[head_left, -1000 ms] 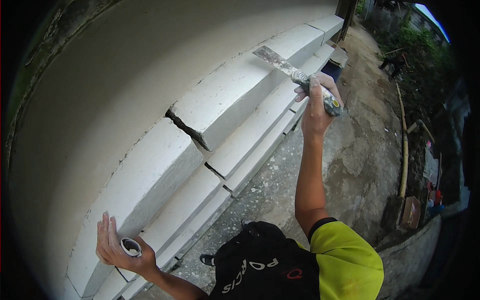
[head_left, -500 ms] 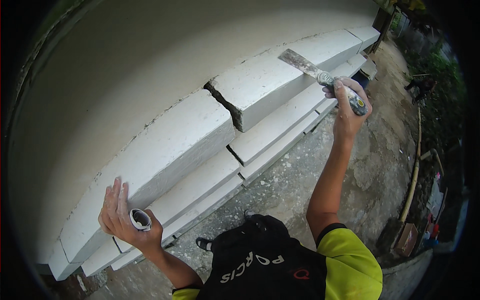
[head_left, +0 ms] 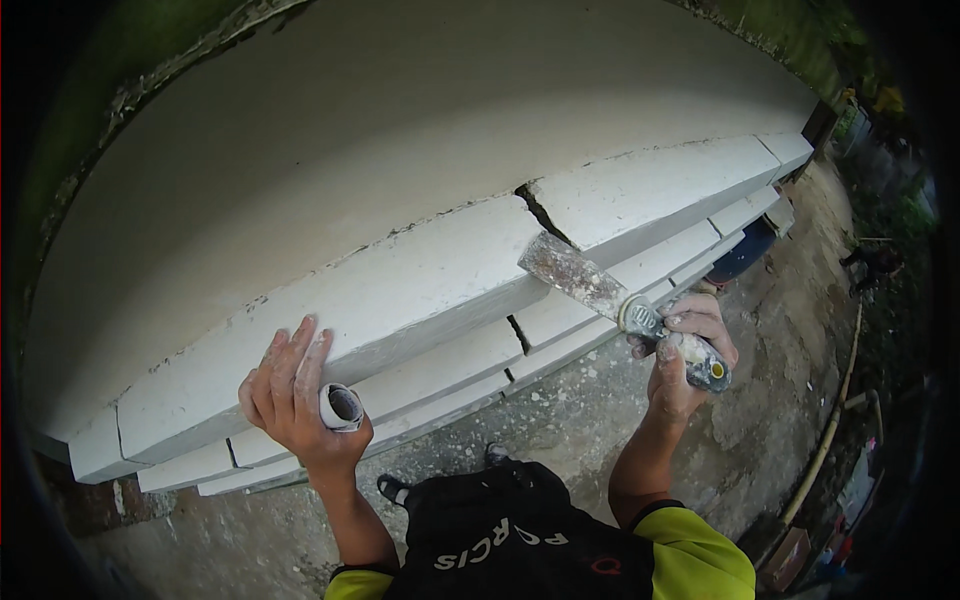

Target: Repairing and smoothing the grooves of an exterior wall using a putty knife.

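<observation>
My right hand (head_left: 692, 345) grips a putty knife (head_left: 575, 272) by its dark, smeared handle. The blade, spotted with white, points up and left over the front edge of the top white ledge, at the lower end of a dark gap (head_left: 545, 215) between two blocks. Whether the blade touches the ledge, I cannot tell. My left hand (head_left: 290, 395) rests its extended fingers on the top of the left white block (head_left: 420, 265). A rolled-up sheet (head_left: 341, 408), white outside and grey inside, is held between that hand's thumb and fingers. White residue coats both hands.
A pale wall (head_left: 330, 150) rises behind the stepped white ledges (head_left: 440, 375). Below lies a spattered concrete floor (head_left: 570, 400). At the far right stand a dark blue container (head_left: 742, 250), a bamboo pole (head_left: 828, 430), a cardboard box (head_left: 786, 558) and another person (head_left: 873, 262).
The view has shifted. My right hand has brought the putty knife down and left, from over the right block to the gap. My left hand stays on the ledge with the rolled sheet.
</observation>
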Demonstrator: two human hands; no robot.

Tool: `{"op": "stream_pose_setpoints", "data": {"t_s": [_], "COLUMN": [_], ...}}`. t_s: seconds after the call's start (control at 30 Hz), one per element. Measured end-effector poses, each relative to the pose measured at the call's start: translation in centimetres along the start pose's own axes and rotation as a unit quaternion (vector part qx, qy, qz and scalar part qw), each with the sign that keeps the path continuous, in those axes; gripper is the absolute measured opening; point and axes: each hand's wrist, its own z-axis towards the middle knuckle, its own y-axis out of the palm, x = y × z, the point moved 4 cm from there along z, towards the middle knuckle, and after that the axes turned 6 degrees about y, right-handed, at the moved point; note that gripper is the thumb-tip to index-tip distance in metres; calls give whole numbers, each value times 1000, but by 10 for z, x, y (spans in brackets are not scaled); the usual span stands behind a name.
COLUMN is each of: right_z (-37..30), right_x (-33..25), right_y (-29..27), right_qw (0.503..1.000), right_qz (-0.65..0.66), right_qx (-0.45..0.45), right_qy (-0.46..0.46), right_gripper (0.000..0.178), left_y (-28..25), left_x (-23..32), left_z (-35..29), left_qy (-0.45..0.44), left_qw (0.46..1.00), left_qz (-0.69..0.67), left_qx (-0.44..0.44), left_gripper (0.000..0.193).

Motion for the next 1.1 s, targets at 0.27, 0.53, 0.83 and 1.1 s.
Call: {"op": "stream_pose_setpoints", "data": {"t_s": [0.27, 0.53, 0.83, 1.1], "right_z": [-15, -4, -6, -3], "right_x": [-1, -21, -46, -34], "right_y": [-8, 4, 38, 49], "right_qw": [991, 979, 931, 942], "right_qz": [-8, 31, -16, -166], "right_qx": [77, 199, 363, 292], "right_qy": [-107, -3, 11, -5], "right_gripper": [27, 24, 28, 29], "left_y": [-4, -2, -5, -7], "left_x": [-3, -3, -7, -5], "left_z": [-1, 0, -3, -1], "left_qy": [5, 12, 20, 34], "left_qw": [1000, 999, 994, 991], "left_qz": [-4, -20, -88, -115], "left_qx": [-24, -31, -54, -52], "left_gripper": [51, 49, 53, 62]}}
